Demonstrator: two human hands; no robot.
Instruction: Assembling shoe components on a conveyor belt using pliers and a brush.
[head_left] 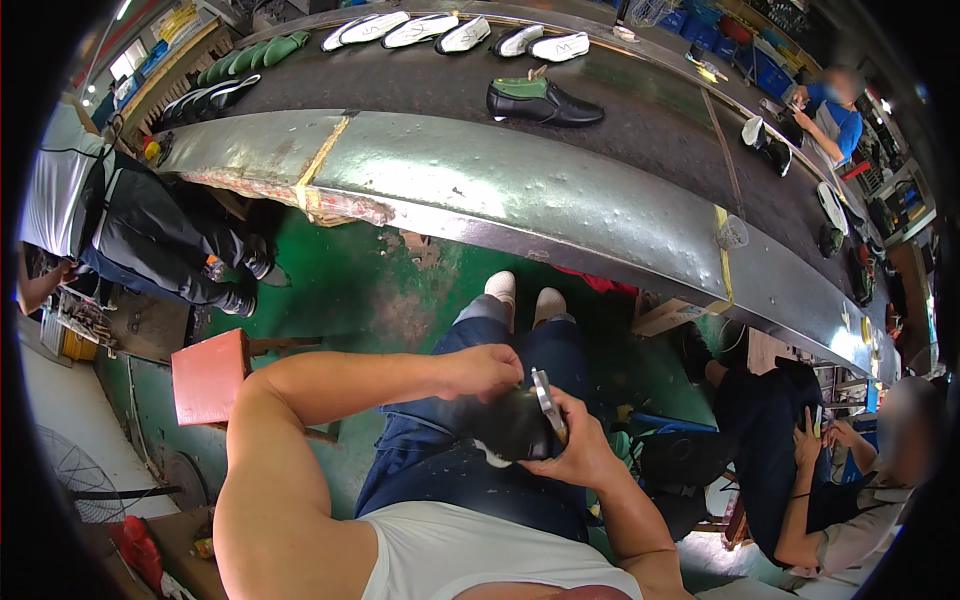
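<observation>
Over my lap is a black shoe [512, 428], blurred, with a pale patch along its lower edge. My right hand [578, 445] is wrapped round a shiny metal hand tool [546, 398] at the shoe's right side; its exact kind does not show. Those fingers also lie against the shoe. My left hand [485, 371] is closed in a pinch just above the shoe's far end. Whatever its fingers hold, if anything, is hidden.
Ahead runs a long dark workbench with a metal-covered edge [450, 200]. A black shoe with green lining [545, 102] and white-soled shoes [462, 36] stand on it. A red-topped stool [210, 377] is at left. Co-workers are at left [130, 220], right [860, 490] and far right [835, 115].
</observation>
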